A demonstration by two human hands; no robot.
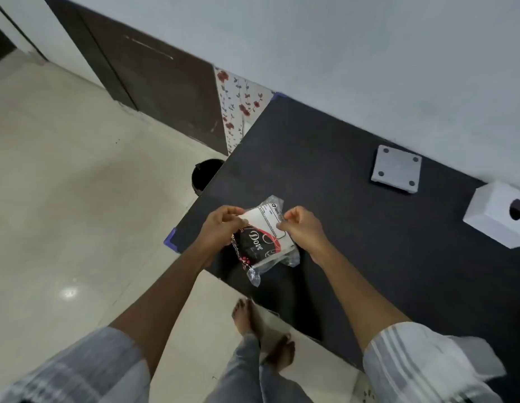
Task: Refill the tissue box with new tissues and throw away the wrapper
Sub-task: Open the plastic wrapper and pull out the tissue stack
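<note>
1. Hanging in the air over the near-left corner of the desk [354, 228], the tissue pack [263, 239] is held between both hands, not resting on anything. It is a soft, clear-wrapped bundle with a dark and red printed label, white tissues showing through.

2. Its long axis runs from the far end, up by the fingers, down toward the person's body, with the loose crimped end of the wrapper dangling lowest.

3. The left hand [221, 225] is pinching the far left edge of the wrapper, fingers bunched tight on the plastic. The right hand [301, 228] is pinching the far right edge in the same way. Both sit at the same end of the pack, just apart, so a pull in opposite directions would likely tear the seam between them. Neither hand is nearer; the grip looks even.

4. The white tissue box [497, 216] stands well off to the right on the desk, near the wall, its round opening facing this way. The right hand has the shorter reach to it.

5. A square grey plate [397, 169] lies on the desk behind the pack.

6. A dark bin [205, 175] sits on the floor just beyond the desk's left edge, closer to the left hand, the probable home for the wrapper.
</note>
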